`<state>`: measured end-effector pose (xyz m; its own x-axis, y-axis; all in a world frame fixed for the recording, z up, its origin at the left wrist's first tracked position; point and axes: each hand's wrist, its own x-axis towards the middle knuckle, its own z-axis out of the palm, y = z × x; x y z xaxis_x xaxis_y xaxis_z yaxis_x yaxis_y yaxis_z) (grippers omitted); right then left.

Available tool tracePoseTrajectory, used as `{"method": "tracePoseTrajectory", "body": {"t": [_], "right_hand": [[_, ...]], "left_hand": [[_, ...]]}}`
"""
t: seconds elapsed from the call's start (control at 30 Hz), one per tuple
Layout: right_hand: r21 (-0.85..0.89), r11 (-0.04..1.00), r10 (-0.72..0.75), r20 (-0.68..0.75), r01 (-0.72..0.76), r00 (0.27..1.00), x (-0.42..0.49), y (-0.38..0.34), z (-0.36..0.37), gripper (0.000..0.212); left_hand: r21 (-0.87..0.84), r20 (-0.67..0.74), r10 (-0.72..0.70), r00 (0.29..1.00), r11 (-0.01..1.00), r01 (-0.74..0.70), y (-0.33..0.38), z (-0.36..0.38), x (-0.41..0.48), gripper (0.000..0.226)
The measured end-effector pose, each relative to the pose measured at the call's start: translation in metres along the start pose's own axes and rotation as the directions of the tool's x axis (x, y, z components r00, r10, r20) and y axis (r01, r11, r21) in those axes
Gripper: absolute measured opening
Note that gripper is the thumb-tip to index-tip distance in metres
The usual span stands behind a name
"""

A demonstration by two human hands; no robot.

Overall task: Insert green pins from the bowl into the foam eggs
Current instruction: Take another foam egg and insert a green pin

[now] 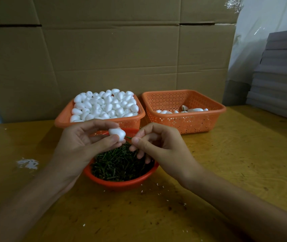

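Note:
My left hand pinches a white foam egg between thumb and fingers above the red bowl. My right hand pinches a thin green pin whose tip meets the egg's right end. The bowl is heaped with green pins. Behind it on the left, an orange basket is piled with plain foam eggs. An orange basket on the right holds several eggs, at least one showing a green pin.
Everything sits on a yellow wooden table speckled with white foam crumbs. A flattened cardboard wall stands right behind the baskets. Grey stacked sheets rise at the far right.

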<state>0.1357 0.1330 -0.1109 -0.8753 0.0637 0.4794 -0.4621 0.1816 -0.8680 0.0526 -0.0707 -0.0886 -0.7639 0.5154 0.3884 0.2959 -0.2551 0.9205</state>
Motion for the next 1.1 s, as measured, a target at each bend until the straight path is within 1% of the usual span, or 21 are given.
{"method": "tracePoseTrajectory", "body": {"t": [0.13, 0.3, 0.43, 0.53, 0.63, 0.83, 1.1], "right_hand": [[0.046, 0.999, -0.011, -0.043, 0.013, 0.999, 0.0, 0.0004, -0.001, 0.002], [0.073, 0.997, -0.009, -0.057, 0.013, 0.998, -0.0006, -0.0003, -0.0016, 0.005], [0.062, 0.998, -0.009, -0.06, 0.012, 0.998, -0.0005, 0.0, -0.0018, 0.005], [0.051, 0.998, -0.018, -0.051, 0.02, 0.999, -0.0008, -0.0007, -0.0011, 0.006], [0.051, 0.999, -0.013, -0.038, 0.015, 0.999, -0.0008, -0.0016, -0.0008, 0.01], [0.013, 1.0, 0.005, 0.016, -0.006, 1.0, -0.0013, -0.0021, 0.0002, 0.021], [-0.047, 0.999, -0.017, 0.041, 0.018, 0.999, -0.0017, -0.0011, 0.0001, 0.033]], "left_hand": [[-0.008, 0.005, -0.004, 1.0, 1.0, 0.004, 0.0, -0.0004, -0.0001, 0.033], [-0.005, 0.005, -0.008, 1.0, 1.0, 0.008, -0.0006, -0.0017, 0.0008, 0.034], [-0.014, 0.009, -0.003, 1.0, 1.0, 0.003, -0.0009, -0.0021, 0.0009, 0.034], [0.014, 0.0, 0.002, 1.0, 1.0, -0.002, -0.0019, -0.0023, 0.0014, 0.034], [0.048, 0.011, 0.008, 1.0, 0.999, -0.008, -0.0018, -0.0026, 0.0007, 0.034], [0.17, 0.074, 0.045, 0.996, 0.984, -0.057, -0.0027, -0.0015, -0.0008, 0.029], [0.208, 0.101, 0.047, 0.994, 0.976, -0.068, -0.0013, 0.0011, -0.0028, 0.03]]}}
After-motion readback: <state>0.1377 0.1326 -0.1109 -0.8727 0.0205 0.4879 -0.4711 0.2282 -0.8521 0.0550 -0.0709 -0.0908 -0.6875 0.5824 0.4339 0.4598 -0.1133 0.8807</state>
